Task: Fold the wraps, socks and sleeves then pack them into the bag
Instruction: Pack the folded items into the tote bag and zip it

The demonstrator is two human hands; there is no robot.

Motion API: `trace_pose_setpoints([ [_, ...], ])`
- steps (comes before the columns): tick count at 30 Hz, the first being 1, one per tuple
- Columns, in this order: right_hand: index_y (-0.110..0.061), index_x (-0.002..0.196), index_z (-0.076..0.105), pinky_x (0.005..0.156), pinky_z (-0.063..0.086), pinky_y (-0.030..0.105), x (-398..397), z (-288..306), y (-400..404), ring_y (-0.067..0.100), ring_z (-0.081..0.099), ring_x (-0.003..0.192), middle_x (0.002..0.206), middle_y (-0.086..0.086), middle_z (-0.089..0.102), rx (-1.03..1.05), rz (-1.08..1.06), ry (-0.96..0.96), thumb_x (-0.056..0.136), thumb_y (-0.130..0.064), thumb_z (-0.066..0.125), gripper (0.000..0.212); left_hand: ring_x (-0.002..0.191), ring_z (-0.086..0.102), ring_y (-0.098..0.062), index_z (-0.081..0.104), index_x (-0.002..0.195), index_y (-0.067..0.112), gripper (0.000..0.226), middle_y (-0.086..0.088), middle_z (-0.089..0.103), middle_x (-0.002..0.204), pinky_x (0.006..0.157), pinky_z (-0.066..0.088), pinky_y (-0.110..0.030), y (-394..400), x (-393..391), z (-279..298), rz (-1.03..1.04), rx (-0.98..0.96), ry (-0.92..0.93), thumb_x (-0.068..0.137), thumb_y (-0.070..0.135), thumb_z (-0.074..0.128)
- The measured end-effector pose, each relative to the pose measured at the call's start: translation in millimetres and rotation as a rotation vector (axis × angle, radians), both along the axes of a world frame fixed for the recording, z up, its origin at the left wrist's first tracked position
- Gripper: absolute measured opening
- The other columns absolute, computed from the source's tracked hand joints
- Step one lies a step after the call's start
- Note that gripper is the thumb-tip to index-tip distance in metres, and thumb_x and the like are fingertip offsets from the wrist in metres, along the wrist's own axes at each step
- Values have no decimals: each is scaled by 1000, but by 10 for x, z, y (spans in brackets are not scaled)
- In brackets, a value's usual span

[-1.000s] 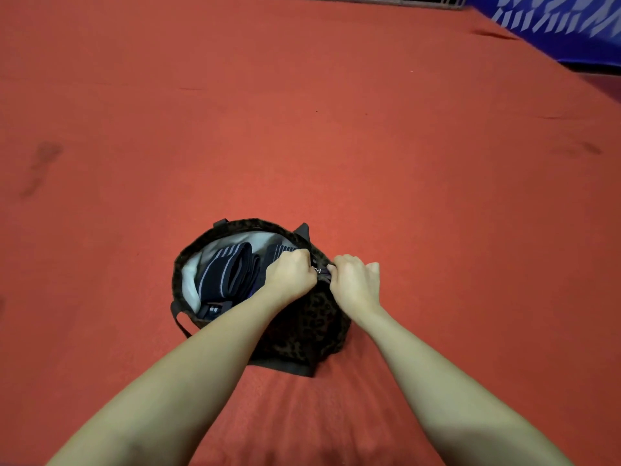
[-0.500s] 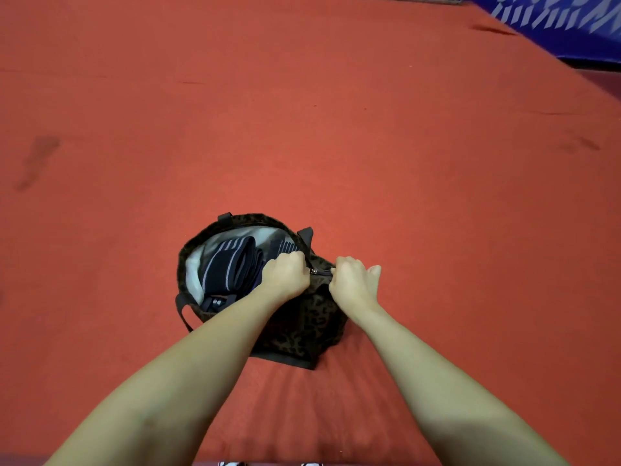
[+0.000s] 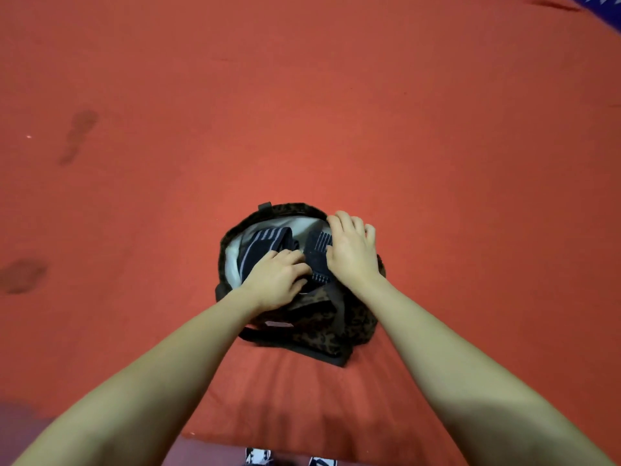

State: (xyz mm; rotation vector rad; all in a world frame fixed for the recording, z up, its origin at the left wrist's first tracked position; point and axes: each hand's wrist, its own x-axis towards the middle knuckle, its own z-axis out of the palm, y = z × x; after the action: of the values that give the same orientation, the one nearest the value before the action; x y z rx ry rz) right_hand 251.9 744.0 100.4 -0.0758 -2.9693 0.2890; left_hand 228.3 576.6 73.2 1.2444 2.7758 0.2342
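Note:
A leopard-print bag [image 3: 322,334] with a white lining stands open on the red surface. Inside lie a dark folded wrap with pale stripes [image 3: 268,240] and a dark striped sock or sleeve [image 3: 317,255]. My left hand [image 3: 277,282] reaches over the near rim, its bent fingers pressing down on the dark pieces. At the bag's right rim, my right hand [image 3: 351,252] has its fingers curled over the far edge and its thumb beside the striped sock. What lies deeper in the bag is hidden.
The red padded mat [image 3: 302,112] spreads wide on all sides, with dark stains [image 3: 79,132] at the left. Its near edge [image 3: 302,442] is just below my forearms, and shoes [image 3: 258,457] show under it. A blue patterned panel [image 3: 601,5] sits at the far right corner.
Both hands left the zipper at the bag's near-right rim. The left moved into the opening onto the packed pieces, the right moved up to the far right rim. The view tilted down.

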Motion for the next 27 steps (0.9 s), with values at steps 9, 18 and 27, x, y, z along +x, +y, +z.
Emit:
trace_pose_setpoints([
  [9,-12,134,39,92,27,39,-522,-144,59,29,47,116,123,7,57,28,-154,-236,97,-22,44,39,146,7,-17,29,147,28,65,5,13,159,117,11,-39,255,-369,-72,-80,-194,-157,89,46,53],
  [18,-9,107,57,87,30,33,-498,-288,98,28,56,92,102,5,65,-323,-213,-36,99,-10,38,21,143,23,-14,41,139,20,62,1,22,157,115,20,-35,398,-420,-179,-125,-228,-281,87,50,57],
  [27,-7,101,58,83,25,27,-297,-265,86,21,50,90,100,3,62,-488,-72,2,97,-7,40,19,147,7,-16,15,152,25,68,4,8,160,117,0,-43,343,-303,-231,-85,-430,-210,95,47,46],
])
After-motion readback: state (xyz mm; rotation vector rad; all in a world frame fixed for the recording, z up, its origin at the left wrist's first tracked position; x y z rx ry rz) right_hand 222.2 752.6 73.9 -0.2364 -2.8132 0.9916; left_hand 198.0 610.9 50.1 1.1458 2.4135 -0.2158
